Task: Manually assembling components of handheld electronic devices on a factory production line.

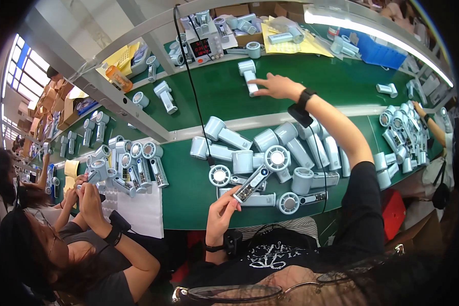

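Note:
My left hand [220, 214] grips the lower end of a pale blue handheld fan [255, 182]. Its round grille is tilted up to the right, and the open handle shows a circuit board and wires. Out across the bench, my right hand [278, 86] has thumb and index finger on the handle of another handheld fan [248, 76] on the green surface. Between my arms lies a loose pile of similar fans [285, 137], some with open handles. A black cable [191, 76] hangs down in front of the pile.
A metal rail [214, 127] divides the green benches. At the back stand a device with a red display [201, 48], yellow paper [296, 45] and a blue bin [375, 48]. Another person's hands [86, 191] work at the left among clustered fans [132, 158]; more fans [400, 127] lie right.

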{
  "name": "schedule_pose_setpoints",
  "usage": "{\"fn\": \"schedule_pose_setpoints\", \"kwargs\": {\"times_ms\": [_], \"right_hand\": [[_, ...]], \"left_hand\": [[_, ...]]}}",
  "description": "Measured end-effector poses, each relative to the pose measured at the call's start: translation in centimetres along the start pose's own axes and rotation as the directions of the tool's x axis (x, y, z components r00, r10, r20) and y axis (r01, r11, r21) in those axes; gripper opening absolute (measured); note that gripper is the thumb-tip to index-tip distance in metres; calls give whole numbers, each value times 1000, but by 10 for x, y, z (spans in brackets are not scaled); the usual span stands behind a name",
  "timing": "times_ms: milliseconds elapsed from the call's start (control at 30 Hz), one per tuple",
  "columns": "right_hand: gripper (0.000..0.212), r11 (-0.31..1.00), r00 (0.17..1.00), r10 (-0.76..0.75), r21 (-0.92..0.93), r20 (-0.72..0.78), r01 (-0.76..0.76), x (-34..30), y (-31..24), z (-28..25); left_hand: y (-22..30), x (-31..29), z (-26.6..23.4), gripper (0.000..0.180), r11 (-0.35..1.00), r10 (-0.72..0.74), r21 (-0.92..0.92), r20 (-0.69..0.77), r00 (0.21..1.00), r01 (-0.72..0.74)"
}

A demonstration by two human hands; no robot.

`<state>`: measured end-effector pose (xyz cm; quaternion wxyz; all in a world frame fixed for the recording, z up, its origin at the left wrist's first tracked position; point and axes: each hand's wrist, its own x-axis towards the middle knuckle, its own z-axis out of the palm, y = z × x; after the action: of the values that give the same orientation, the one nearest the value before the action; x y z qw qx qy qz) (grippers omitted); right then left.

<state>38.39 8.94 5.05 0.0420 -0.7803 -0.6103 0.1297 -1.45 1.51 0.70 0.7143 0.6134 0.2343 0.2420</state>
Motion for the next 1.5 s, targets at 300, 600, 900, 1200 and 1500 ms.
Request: {"fn": "schedule_pose_setpoints", "kwargs": {"times_ms": [300,600,900,1200,1500], "right_hand": [[30,972,987,-114,191,-110,134,53,43,54],[24,751,984,-59,642,-167,154,-134,24,-31],[29,941,753,334,242,-567,-234,-343,-9,56],[42,831,679,553,256,-483,-494,-373,-12,116],[102,951,745,243,306,-621,-55,-304,-56,58]], "left_hand": [[-10,3,-2,20,989,143,49,1,990,-143],[-16,-2,-6,21,986,163,16,-20,986,-163],[-20,-1,-5,24,987,159,7,-56,986,-159],[-18,-3,0,24,982,184,-26,-73,980,-187],[-6,-11,-6,27,986,166,-17,40,985,-165]]}}
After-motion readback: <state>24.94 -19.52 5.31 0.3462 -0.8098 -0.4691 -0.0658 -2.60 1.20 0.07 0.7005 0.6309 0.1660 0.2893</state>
